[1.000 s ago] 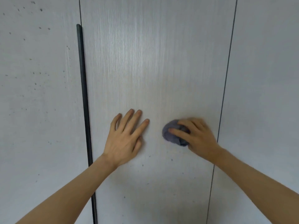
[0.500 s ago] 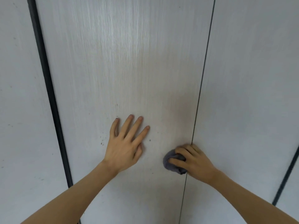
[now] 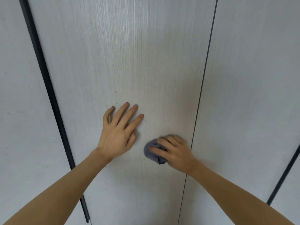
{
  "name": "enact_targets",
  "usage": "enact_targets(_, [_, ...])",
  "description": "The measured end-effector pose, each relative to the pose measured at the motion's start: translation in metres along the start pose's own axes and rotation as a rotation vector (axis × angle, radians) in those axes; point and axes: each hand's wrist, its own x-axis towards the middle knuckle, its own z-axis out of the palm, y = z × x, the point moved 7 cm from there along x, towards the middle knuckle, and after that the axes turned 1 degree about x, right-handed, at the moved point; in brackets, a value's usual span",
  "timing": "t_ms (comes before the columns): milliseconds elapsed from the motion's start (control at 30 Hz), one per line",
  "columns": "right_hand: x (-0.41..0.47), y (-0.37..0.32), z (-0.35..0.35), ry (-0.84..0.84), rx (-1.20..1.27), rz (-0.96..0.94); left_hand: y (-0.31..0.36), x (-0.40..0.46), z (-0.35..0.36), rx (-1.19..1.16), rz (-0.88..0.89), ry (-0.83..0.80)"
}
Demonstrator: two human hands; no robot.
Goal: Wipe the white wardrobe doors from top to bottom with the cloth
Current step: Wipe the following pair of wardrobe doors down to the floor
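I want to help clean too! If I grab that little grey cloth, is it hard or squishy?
Probably squishy: the grey cloth is bunched into a soft wad under the right hand, whose fingers curl round it. It looks light, since one hand holds it against the wardrobe door. It would likely flop open if let go.

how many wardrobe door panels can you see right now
4, though more may lie outside the frame: far-left panel, middle panel under both hands, right panel, and a sliver at the lower right corner.
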Motion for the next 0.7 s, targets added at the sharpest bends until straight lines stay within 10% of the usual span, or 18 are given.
enact_targets(300, [0.094,0.080,-0.051,0.433,0.030,0.591,-0.036,-0.011,-0.017,0.035,-0.118,0.041])
enact_targets(533, [0.066,-0.029,0.010,0.065,-0.024,0.017,-0.060,-0.020,-0.024,0.092,-0.177,0.000])
enact_targets(700, [0.138,0.041,-0.041,0.362,0.012,0.348,-0.086,-0.024,-0.030,0.113,-0.265,-0.044])
